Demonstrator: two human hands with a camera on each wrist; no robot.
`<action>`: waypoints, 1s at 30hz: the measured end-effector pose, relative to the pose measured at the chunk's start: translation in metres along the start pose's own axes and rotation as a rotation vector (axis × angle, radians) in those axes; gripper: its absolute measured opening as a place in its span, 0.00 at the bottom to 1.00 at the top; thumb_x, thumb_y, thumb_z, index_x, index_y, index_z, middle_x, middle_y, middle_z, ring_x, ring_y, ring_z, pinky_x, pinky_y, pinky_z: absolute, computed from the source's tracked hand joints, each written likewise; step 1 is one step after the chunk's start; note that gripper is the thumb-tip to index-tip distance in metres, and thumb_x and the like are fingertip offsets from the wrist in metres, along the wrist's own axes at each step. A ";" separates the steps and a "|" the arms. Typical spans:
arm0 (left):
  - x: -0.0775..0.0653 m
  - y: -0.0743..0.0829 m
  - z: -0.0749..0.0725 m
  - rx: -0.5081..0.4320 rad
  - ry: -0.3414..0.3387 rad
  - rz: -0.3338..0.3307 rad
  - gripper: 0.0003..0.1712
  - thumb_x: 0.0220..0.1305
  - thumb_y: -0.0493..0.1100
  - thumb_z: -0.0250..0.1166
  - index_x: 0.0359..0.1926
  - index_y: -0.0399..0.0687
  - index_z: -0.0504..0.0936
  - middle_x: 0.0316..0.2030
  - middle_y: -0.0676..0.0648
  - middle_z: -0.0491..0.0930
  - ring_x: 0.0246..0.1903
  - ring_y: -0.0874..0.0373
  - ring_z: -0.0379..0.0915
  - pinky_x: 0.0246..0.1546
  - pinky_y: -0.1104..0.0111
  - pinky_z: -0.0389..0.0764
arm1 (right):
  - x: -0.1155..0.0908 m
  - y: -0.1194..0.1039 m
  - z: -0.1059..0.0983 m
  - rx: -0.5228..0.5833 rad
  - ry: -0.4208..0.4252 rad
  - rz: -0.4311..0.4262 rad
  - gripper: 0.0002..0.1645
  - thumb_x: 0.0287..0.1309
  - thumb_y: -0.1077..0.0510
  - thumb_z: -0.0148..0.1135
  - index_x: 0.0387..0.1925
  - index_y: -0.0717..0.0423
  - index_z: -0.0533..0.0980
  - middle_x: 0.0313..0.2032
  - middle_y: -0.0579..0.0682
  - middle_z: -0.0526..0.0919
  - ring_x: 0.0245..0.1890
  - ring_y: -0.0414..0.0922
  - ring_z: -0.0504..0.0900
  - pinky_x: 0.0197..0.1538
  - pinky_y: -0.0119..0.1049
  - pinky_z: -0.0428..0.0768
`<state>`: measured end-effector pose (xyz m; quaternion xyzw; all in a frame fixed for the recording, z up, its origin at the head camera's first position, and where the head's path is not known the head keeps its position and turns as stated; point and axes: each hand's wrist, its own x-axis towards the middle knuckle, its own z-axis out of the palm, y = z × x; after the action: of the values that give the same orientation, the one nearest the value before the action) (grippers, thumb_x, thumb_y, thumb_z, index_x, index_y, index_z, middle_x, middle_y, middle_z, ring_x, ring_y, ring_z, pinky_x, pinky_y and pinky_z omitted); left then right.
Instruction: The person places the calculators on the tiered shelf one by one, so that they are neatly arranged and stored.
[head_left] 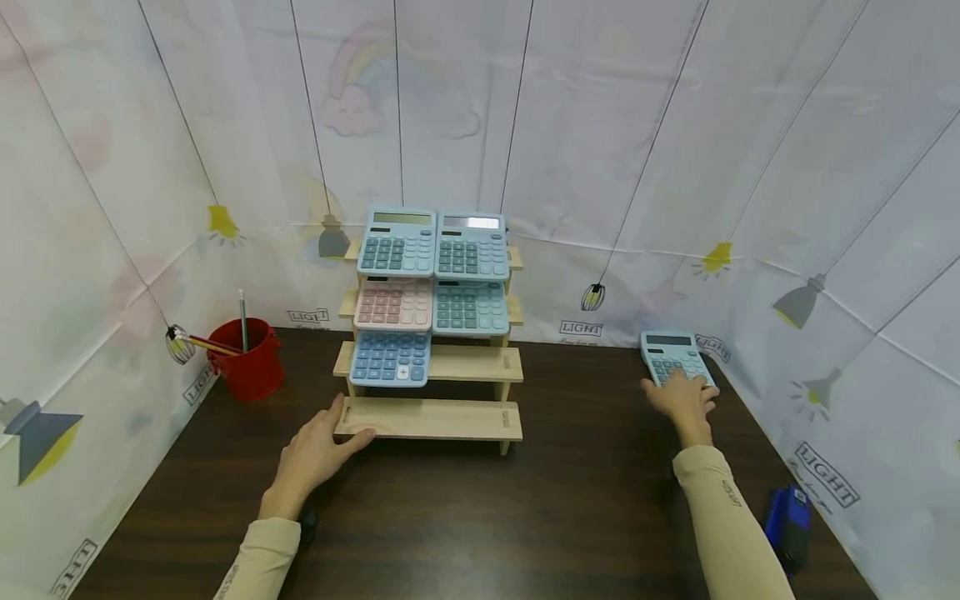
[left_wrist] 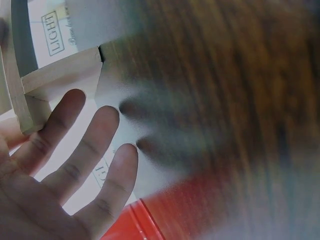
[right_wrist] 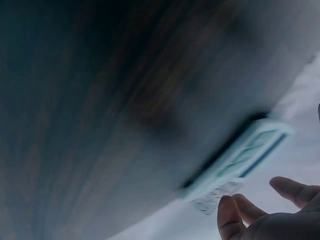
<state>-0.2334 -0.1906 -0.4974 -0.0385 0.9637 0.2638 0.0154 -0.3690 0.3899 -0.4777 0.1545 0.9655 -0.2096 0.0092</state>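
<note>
A stepped wooden rack (head_left: 427,418) stands at the middle, with calculators on its upper steps. My left hand (head_left: 313,454) is at the left end of the bottom step, thumb toward the front edge. In the left wrist view its fingers (left_wrist: 92,142) extend alongside the rack's wooden end (left_wrist: 65,72). Far to the right, a light blue calculator (head_left: 670,352) lies on the table by the back wall. My right hand (head_left: 682,404) reaches over its near edge. The right wrist view shows the fingers (right_wrist: 230,215) spread close to the calculator (right_wrist: 240,157), not wrapped round it.
On the rack are light blue calculators (head_left: 471,246), a pink one (head_left: 393,304) and a deeper blue one (head_left: 390,358). A red bucket (head_left: 258,367) with pencils stands to the left. A dark blue object (head_left: 787,525) lies at the right edge. Printed cloth (head_left: 600,167) surrounds the dark table (head_left: 525,533).
</note>
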 end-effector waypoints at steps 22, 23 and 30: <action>0.005 -0.001 0.005 -0.011 0.029 -0.008 0.63 0.57 0.83 0.54 0.79 0.47 0.52 0.69 0.34 0.69 0.64 0.34 0.71 0.55 0.34 0.74 | 0.051 0.041 -0.012 0.001 -0.245 0.168 0.74 0.59 0.26 0.56 0.75 0.67 0.24 0.66 0.91 0.23 0.67 0.88 0.30 0.67 0.79 0.50; 0.005 -0.001 0.005 -0.013 0.031 -0.008 0.63 0.57 0.82 0.55 0.79 0.46 0.53 0.69 0.34 0.69 0.65 0.34 0.71 0.55 0.34 0.74 | 0.052 0.042 -0.012 0.000 -0.250 0.166 0.74 0.59 0.25 0.56 0.75 0.65 0.23 0.66 0.91 0.24 0.67 0.88 0.31 0.66 0.79 0.51; 0.005 -0.001 0.002 -0.016 0.047 -0.015 0.62 0.57 0.81 0.56 0.79 0.48 0.53 0.69 0.34 0.70 0.64 0.34 0.71 0.55 0.36 0.76 | 0.050 0.036 -0.010 -0.004 -0.234 0.170 0.76 0.55 0.21 0.56 0.77 0.65 0.29 0.67 0.89 0.25 0.68 0.86 0.32 0.66 0.79 0.52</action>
<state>-0.2381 -0.1906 -0.5001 -0.0517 0.9613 0.2706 -0.0055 -0.4056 0.4401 -0.4872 0.2100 0.9417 -0.2226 0.1398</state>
